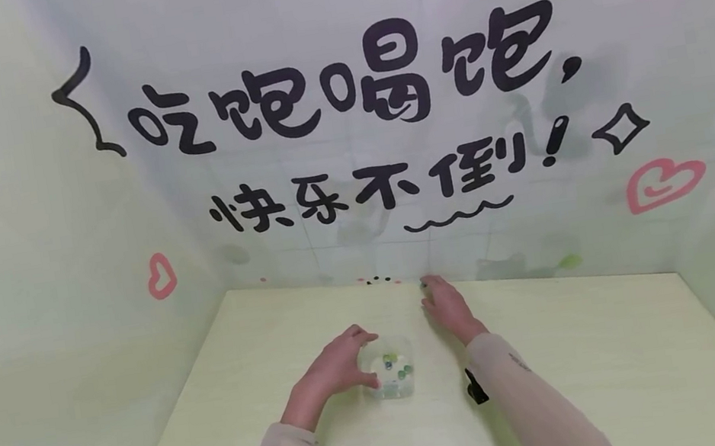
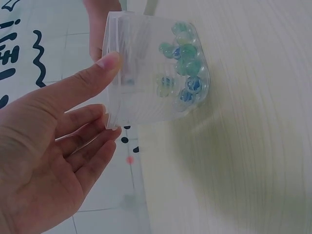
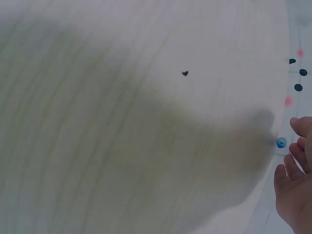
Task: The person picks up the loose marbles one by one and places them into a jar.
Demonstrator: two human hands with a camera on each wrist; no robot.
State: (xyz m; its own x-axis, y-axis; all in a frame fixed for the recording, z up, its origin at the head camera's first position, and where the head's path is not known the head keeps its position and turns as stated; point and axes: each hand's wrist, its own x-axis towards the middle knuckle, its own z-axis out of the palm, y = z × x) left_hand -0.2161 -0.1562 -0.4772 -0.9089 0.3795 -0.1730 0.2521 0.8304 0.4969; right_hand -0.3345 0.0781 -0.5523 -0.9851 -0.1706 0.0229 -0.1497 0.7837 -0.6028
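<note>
My left hand (image 1: 330,366) grips a clear plastic container (image 1: 391,389) by its rim, thumb on the near side and fingers on the far side. Several green and blue glass marbles (image 2: 189,66) lie at the bottom of the container, seen through its wall in the left wrist view. My right hand (image 1: 448,309) reaches to the back edge of the table. A single blue marble (image 3: 281,142) sits there, right at the index fingertip, with the thumb apart from it and the fingers loosely bent.
The pale wood-grain table (image 1: 613,354) meets a printed fabric wall (image 1: 348,255) at the back, with black lettering and pink hearts. More fabric walls (image 1: 52,315) stand at the sides. A small dark speck (image 3: 185,73) marks the tabletop in the right wrist view.
</note>
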